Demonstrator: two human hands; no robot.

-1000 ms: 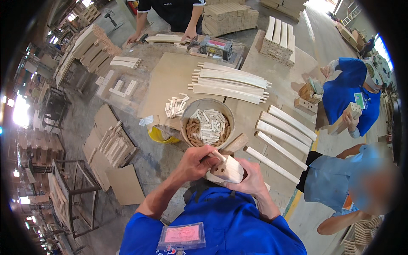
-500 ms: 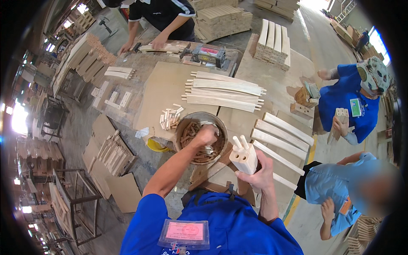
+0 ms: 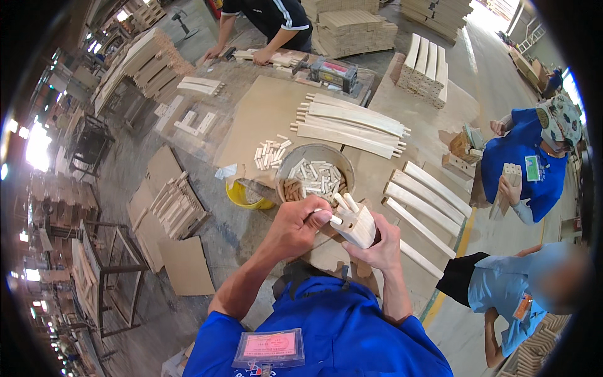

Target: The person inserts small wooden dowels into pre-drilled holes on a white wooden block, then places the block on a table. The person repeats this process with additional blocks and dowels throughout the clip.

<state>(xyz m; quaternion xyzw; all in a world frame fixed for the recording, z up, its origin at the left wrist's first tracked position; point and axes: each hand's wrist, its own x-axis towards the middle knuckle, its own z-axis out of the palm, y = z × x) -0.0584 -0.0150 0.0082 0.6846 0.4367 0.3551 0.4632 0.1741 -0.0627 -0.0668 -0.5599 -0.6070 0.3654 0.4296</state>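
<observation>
left hand [image 3: 298, 227] pinches dowel [image 3: 336, 221], right hand [image 3: 384, 249] holds wooden block [image 3: 360, 232].

The pale, square-ended wooden block [image 3: 357, 230] hides some fingertips of the right hand [image 3: 384, 246]; the left hand [image 3: 299, 226] covers part of the round grey bucket [image 3: 314, 151]. The upper edge crops the black-shirted co-worker [image 3: 271, 17].

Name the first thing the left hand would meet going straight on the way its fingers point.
The drilled end of the wooden block in the right hand, it seems. The dowel pinched in the left hand leads; whether its tip touches the block is unclear.
</observation>
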